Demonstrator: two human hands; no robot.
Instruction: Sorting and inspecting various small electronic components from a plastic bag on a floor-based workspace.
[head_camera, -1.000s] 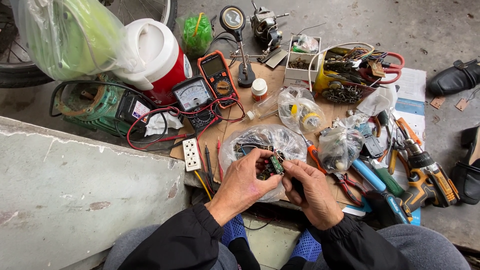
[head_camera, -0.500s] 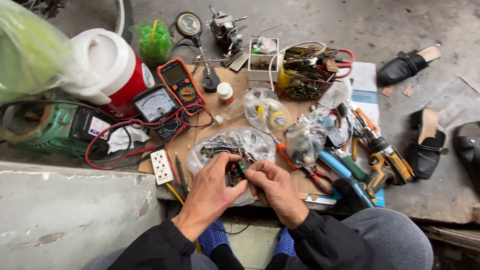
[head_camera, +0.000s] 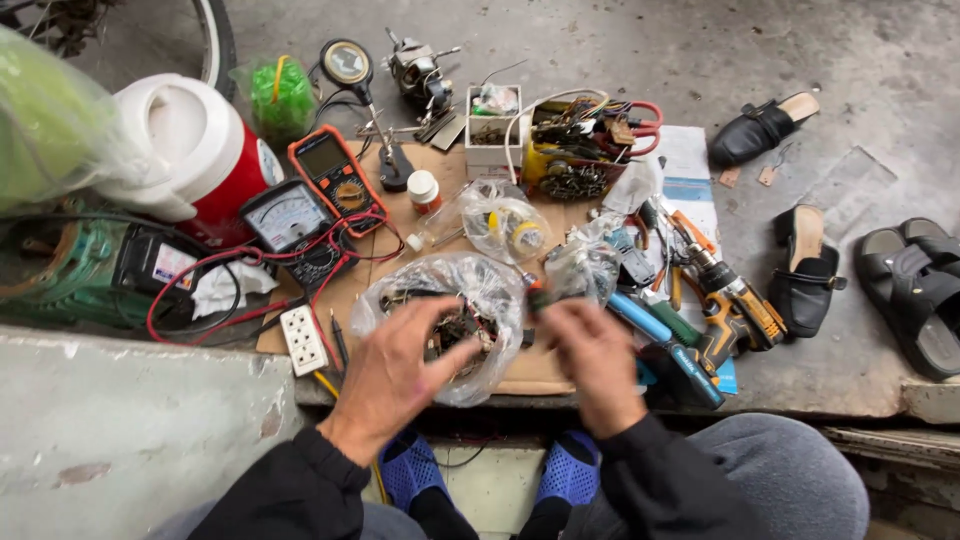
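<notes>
The crumpled clear plastic bag of small dark electronic parts (head_camera: 455, 320) lies on the brown cardboard sheet (head_camera: 520, 372), the left hand (head_camera: 395, 375) open-fingered at it, the blurred right hand (head_camera: 590, 355) pinching a small dark part (head_camera: 537, 297), which might drop unnoticed among cluttered tools over grey concrete floor (head_camera: 850, 50).
</notes>
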